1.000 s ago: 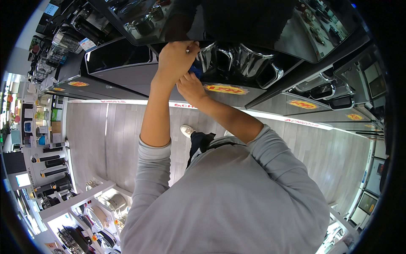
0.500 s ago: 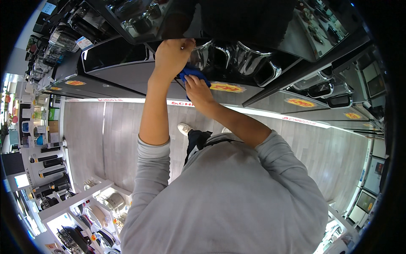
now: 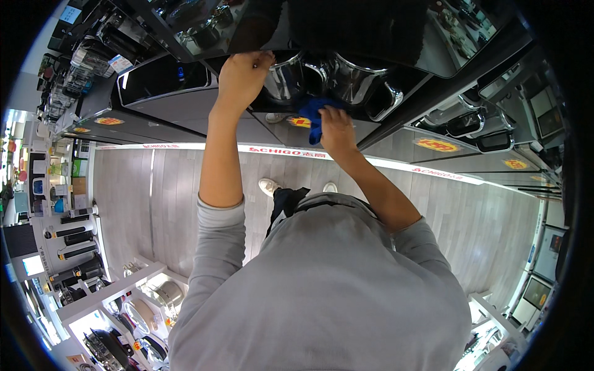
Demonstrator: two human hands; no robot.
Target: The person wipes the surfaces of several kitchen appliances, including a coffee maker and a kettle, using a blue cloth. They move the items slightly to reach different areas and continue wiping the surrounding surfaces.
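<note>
A bunched blue cloth is in my right hand, pressed against the front edge of a dark glossy shelf, over part of a red-and-yellow sticker. My left hand is curled at the lower edge of a black glossy panel. Its fingertips are partly hidden, so what they grip does not show. Just right of that hand stands a shiny container. A second shiny container is farther right, near a chrome-edged handle. The panel hides the upper parts of both.
More shelf bays with appliances run left and right; a dark-fronted appliance is on the left and shiny jug-like containers are on the right. White display racks stand behind me at left. Grey plank flooring lies under my shoes.
My right hand has slid the blue cloth to the right along the shelf front. My left hand has shifted slightly left and stays curled at the panel's edge.
</note>
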